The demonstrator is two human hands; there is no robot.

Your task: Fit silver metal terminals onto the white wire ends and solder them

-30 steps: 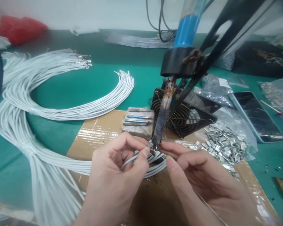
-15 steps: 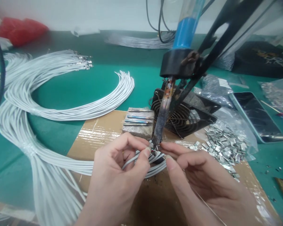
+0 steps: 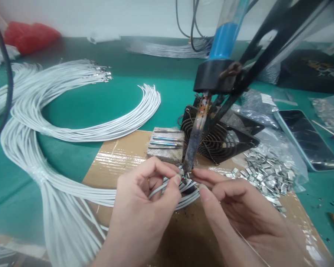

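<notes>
My left hand [image 3: 146,211] pinches a white wire [image 3: 157,190] between thumb and forefinger, its end right at the tip of a soldering iron. The iron [image 3: 196,137], with a blue handle [image 3: 221,40], is held tip-down by a black stand [image 3: 247,74]. From the right, my right hand [image 3: 239,204] grips a thin strand of solder wire [image 3: 249,243] between thumb and fingers, and it trails down past the palm. A small shiny metal piece [image 3: 188,175] shows at the fingertips; fingers partly hide the joint. More white wires [image 3: 189,200] pass beneath both hands.
Bundled white wires [image 3: 80,189] spread across the left side. Behind the hands sit a grey block with metal rods [image 3: 167,142] and a black fan [image 3: 219,137]. Small metal shells [image 3: 267,174] lie heaped on the right, beside a phone [image 3: 308,141]. Cardboard [image 3: 111,155] covers the bench.
The whole view has shifted slightly, so things appear a little further right. Both hands keep their grips at the iron's tip, with only slight finger movement.
</notes>
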